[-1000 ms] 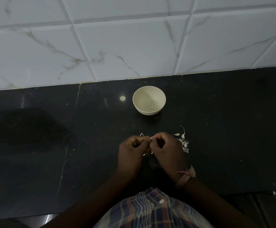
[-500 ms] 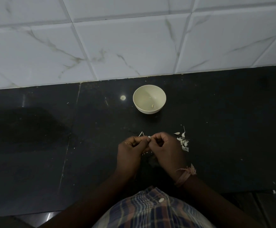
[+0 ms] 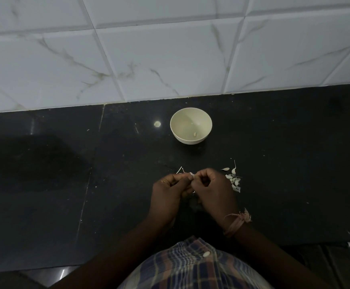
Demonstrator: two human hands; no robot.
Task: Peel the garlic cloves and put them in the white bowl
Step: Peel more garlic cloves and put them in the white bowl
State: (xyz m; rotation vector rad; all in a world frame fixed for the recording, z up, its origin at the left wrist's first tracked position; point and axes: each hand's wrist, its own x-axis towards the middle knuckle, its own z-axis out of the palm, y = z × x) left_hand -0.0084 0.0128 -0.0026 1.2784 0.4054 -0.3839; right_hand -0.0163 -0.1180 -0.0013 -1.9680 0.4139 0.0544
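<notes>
A small garlic clove (image 3: pixel 191 174) is pinched between the fingertips of the left hand (image 3: pixel 168 197) and right hand (image 3: pixel 213 192), above the dark surface (image 3: pixel 284 163). Beyond them stands the white bowl (image 3: pixel 182 138), one peeled clove (image 3: pixel 195 134) inside; loose peels (image 3: pixel 234 180) lie just right of the hands.

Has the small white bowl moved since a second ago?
No. The small white bowl sits as near the white marble tile wall; only the camera shifted.

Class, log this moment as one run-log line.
both hands pinch garlic clove | bowl holds one clove | peels right
</notes>
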